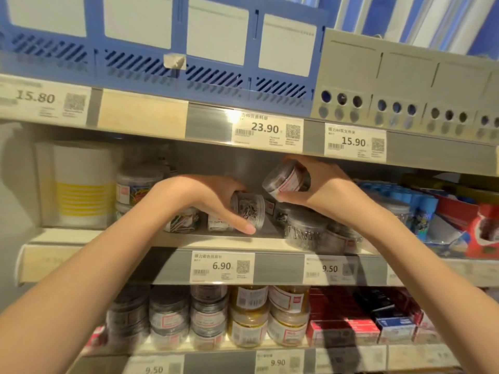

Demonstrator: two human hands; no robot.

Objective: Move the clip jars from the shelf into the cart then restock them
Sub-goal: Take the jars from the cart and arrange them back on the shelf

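**A:** Left hand [216, 201] is wrapped round a clear clip jar [248, 211], tipped on its side with the lid end facing us, thumb under it just above the shelf lip. Right hand [318, 190] has its fingers curled round a second clip jar [286, 179], lifted up near the underside of the shelf above and tilted, long axis slanting up to the right. Both hands full, basically.

**B:** Where's the rest of the stock?

**A:** Big stuff first: middle shelf [162, 238] runs across the whole view. On it, a white and yellow tub [78, 184] far left, then jars of coloured clips [137, 184] behind the left wrist, and a cluster of silver clip jars [305, 228] right under the right hand.

**B:** And the cart?

**A:** Not in view. My guess is it's behind or below the person, so both jars have to come back towards us, out from under the upper shelf. The right one sits higher and closer to that upper edge, so it probably needs to drop a bit first.
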